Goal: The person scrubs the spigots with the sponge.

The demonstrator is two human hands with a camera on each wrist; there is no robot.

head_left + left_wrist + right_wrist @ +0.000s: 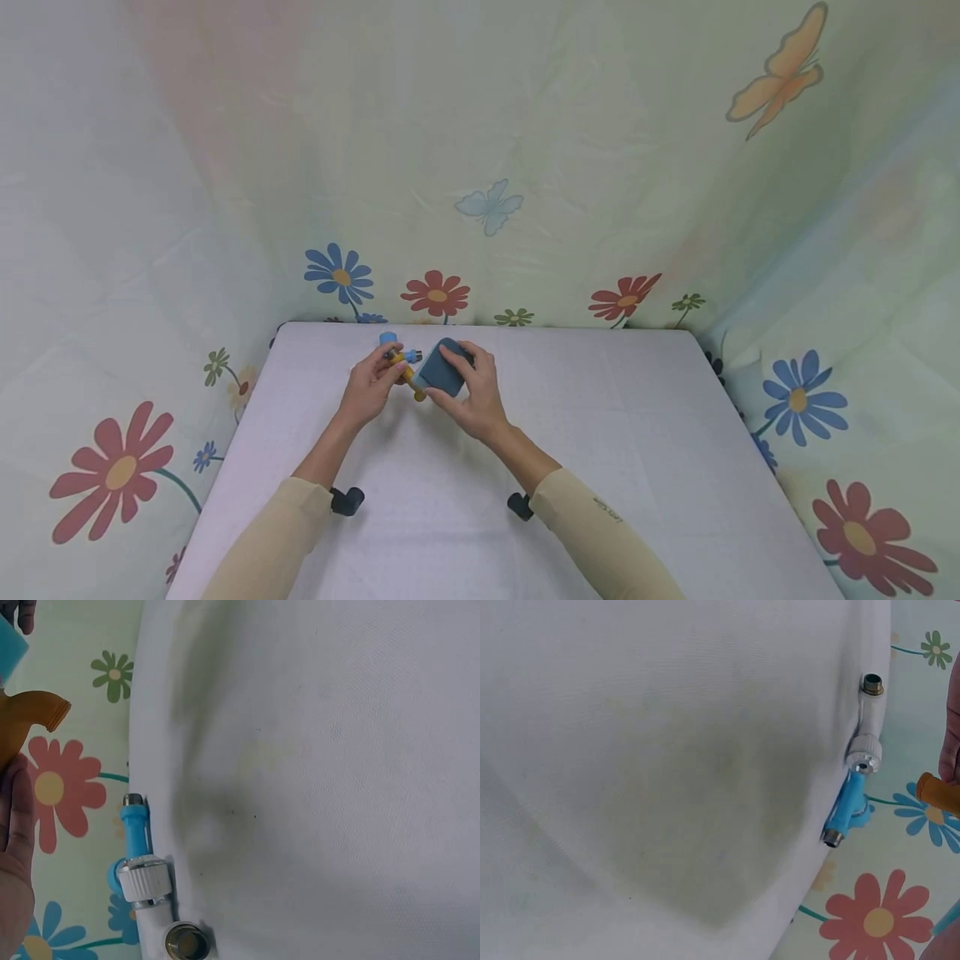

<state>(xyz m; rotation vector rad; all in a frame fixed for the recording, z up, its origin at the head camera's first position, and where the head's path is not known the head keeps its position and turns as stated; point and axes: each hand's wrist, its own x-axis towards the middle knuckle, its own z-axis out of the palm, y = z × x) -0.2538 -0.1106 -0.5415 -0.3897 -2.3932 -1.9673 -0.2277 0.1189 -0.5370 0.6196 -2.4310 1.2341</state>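
- Left hand [367,391]: pinching the orange tap [22,716], held up off the table [615,450], left of centre toward the far edge.
- Right hand [480,400]: gripping the teal sponge [441,372], thumb on one side, fingers over the face. Its pale edge overlaps the tap's lower end in the head view; can't confirm contact.
- Slip risk: tap is narrow, curved, looks smooth; grip reads as fingertips only. Hard push from the sponge could twist it out.
- Drop risk: work hangs near the far edge, so a dropped tap might roll off.
- Collision risk: blue-and-white fitting [865,750] lies just beyond the left hand, near the table edge. A wide stroke or a lowered tap could knock it. Can't tell if it's one piece or two.
- Coverage risk: left fingers hide part of the tap; without regripping, that stretch probably gets missed. Spout bend likely awkward for a flat sponge.
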